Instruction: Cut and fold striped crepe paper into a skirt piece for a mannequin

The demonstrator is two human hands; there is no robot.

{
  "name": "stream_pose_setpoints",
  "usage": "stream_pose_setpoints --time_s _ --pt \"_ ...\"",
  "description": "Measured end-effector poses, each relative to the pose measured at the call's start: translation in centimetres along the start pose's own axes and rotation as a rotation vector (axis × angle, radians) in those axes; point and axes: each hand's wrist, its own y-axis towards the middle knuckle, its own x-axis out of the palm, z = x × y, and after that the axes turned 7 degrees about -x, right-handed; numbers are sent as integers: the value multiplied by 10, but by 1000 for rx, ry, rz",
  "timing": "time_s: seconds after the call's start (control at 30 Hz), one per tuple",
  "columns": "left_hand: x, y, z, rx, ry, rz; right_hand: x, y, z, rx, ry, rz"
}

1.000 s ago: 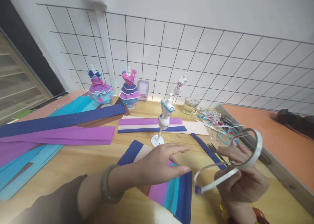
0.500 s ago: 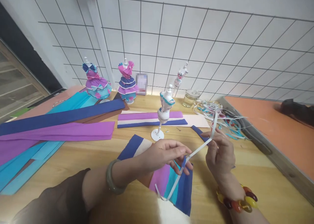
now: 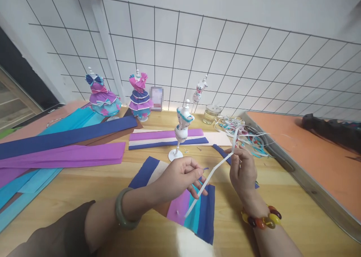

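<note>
My left hand (image 3: 187, 176) is closed in a pinch, with a small blue strip (image 3: 205, 169) showing at its thumb and fingertip. A narrow white ribbon (image 3: 213, 169) runs slantwise past those fingers; whether they touch it I cannot tell. Its upper part is pinched in my right hand (image 3: 243, 168), where it bends and stands up. Below both hands lies a sheet of blue, purple and turquoise striped crepe paper (image 3: 207, 212). A small white dress-form mannequin (image 3: 182, 131) with turquoise trim stands just beyond my left hand.
Two mannequins in paper dresses, one left (image 3: 104, 97) and one nearer the middle (image 3: 140, 99), stand at the back. Long crepe strips (image 3: 93, 151) cover the left side. A glass jar (image 3: 211, 114) and tangled ribbons (image 3: 251, 140) lie back right, beside a raised table edge (image 3: 313, 191).
The white ribbon's lower end has straightened and risen out from my left fingers' hold on the blue strip. The whole view has shifted slightly, moving everything left.
</note>
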Motion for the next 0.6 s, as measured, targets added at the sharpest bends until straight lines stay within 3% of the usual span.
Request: stream_pose_setpoints --time_s 0.3,0.6 --pt "-7 10 1 -66 14 24 -6 -1 8 105 -65 34" --pt "-25 32 -18 101 435 288 -2 2 -12 32 24 38"
